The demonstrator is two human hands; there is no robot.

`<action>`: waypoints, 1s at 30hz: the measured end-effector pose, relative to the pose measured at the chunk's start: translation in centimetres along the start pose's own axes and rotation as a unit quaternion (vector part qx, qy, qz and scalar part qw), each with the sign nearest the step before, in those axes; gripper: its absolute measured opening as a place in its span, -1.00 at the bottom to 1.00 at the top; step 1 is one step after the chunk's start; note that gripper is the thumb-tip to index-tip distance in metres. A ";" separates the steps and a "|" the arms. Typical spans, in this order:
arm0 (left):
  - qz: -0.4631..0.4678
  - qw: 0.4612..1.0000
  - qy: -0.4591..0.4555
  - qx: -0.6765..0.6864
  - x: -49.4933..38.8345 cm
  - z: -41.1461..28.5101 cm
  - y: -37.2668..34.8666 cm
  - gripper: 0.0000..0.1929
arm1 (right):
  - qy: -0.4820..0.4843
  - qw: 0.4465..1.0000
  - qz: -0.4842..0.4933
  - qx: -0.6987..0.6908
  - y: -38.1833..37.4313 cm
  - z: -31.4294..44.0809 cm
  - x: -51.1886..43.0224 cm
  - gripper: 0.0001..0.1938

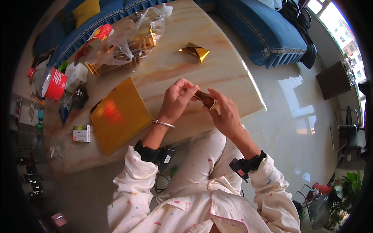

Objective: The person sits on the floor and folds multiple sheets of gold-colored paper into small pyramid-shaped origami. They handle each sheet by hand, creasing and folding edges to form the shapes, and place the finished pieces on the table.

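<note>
Between my two hands is a partly folded piece of gold foil paper, held above the table's near edge. My left hand pinches its left end between thumb and fingers. On the other side, my right hand grips the right end, which curls open. A folded gold foil paper piece with pointed corners lies on the marble-patterned table beyond my hands. To the left rests a stack of gold foil paper. Farther back, a clear plastic bag holds several folded gold pieces.
At the table's left are a large plastic bottle with a red label, a white tissue pack, a small box and a clear cup. A white lidded bowl stands at the back. Blue-covered sofas border the table.
</note>
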State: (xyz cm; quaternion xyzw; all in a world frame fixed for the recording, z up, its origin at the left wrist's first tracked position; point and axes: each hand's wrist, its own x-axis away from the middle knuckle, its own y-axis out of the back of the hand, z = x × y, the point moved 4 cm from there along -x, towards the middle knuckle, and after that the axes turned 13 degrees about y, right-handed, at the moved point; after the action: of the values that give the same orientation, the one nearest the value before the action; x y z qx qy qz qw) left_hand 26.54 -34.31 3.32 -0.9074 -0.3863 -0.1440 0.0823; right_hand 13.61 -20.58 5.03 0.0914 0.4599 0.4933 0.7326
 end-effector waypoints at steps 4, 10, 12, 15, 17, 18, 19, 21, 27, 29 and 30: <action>-0.019 0.995 -0.097 -0.025 2.3 -0.4 1.3 -0.42 | -0.052 0.995 0.006 -0.079 -0.6 -1.3 -1.6 -0.70; -0.329 0.819 -0.136 -0.450 11.2 0.9 8.6 -0.15 | -0.320 0.882 0.017 -0.344 -1.8 -7.4 -6.9 -0.69; -0.319 0.787 -0.129 -0.512 13.3 1.8 10.3 -0.24 | -0.315 0.861 0.017 -0.398 -2.3 -8.7 -9.9 -0.44; -0.290 0.764 -0.137 -0.559 14.7 3.1 11.1 -0.38 | -0.359 0.862 0.051 -0.355 -2.9 -9.3 -11.8 -0.13; -0.287 0.754 -0.168 -0.567 15.0 3.3 10.9 -0.52 | -0.353 0.896 0.061 -0.265 -3.4 -8.1 -11.4 -0.24; -0.296 0.756 -0.184 -0.554 15.2 3.3 10.6 -0.53 | -0.338 0.916 0.052 -0.210 -3.9 -7.0 -10.5 -0.32; -0.301 0.758 -0.200 -0.543 15.2 3.1 10.2 -0.54 | -0.307 0.931 0.062 -0.189 -4.6 -5.6 -9.6 -0.44; -0.309 0.767 -0.228 -0.514 15.4 2.7 8.9 -0.56 | -0.323 0.896 0.102 -0.289 -6.2 -3.0 -6.9 -0.55; -0.207 0.808 -0.296 -0.466 14.7 2.3 1.0 -0.46 | -0.330 0.864 0.154 -0.346 -7.5 -0.5 -5.8 -0.64; -0.152 0.833 -0.289 -0.448 13.9 2.4 -0.5 -0.30 | -0.265 0.886 0.051 -0.376 -5.7 -0.4 -6.7 -0.72; -0.199 0.862 -0.289 -0.366 13.6 2.0 0.0 -0.18 | -0.262 0.892 0.006 -0.369 -4.5 -0.7 -6.7 -0.76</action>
State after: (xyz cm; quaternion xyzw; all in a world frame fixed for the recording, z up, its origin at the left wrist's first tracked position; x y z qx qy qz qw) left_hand 35.92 -24.57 5.83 -0.7768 -0.4847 -0.0197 -0.4015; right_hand 15.36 -28.44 5.92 -0.0566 0.0363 0.5903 0.8044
